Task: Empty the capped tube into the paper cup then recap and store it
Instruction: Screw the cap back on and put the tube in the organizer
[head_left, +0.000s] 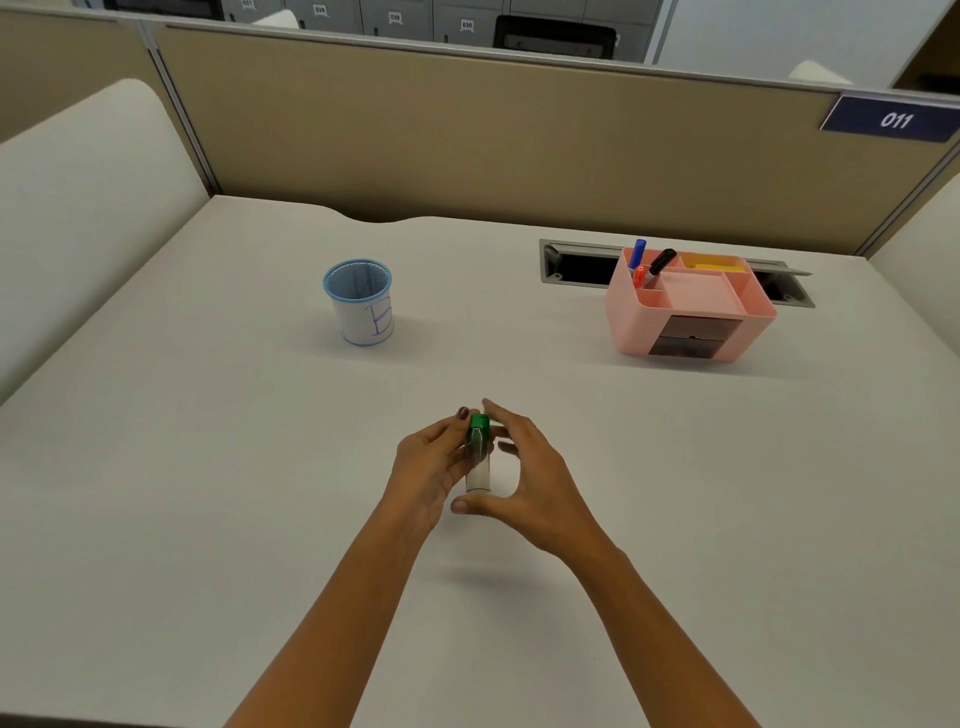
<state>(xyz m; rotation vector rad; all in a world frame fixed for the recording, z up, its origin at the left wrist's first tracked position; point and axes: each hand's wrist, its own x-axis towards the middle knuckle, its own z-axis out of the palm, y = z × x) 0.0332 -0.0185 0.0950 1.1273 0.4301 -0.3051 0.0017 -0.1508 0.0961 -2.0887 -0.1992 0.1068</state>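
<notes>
A clear tube (478, 465) with a green cap (479, 423) is held above the desk near its front middle, cap pointing away from me; white stuff fills its lower part. My left hand (428, 467) grips the tube from the left. My right hand (530, 467) curves around it from the right, fingers by the cap and thumb under the tube's bottom; whether it touches is unclear. A cup (359, 301) with a blue mesh rim and a white wrap marked "B" stands upright at the back left, well apart from both hands.
A pink desk organiser (691, 312) with markers and two dark drawers sits at the back right, before a cable slot (576, 260). Beige partition walls (467, 140) close the desk's far side. White desk surface (208, 467) spreads around my hands.
</notes>
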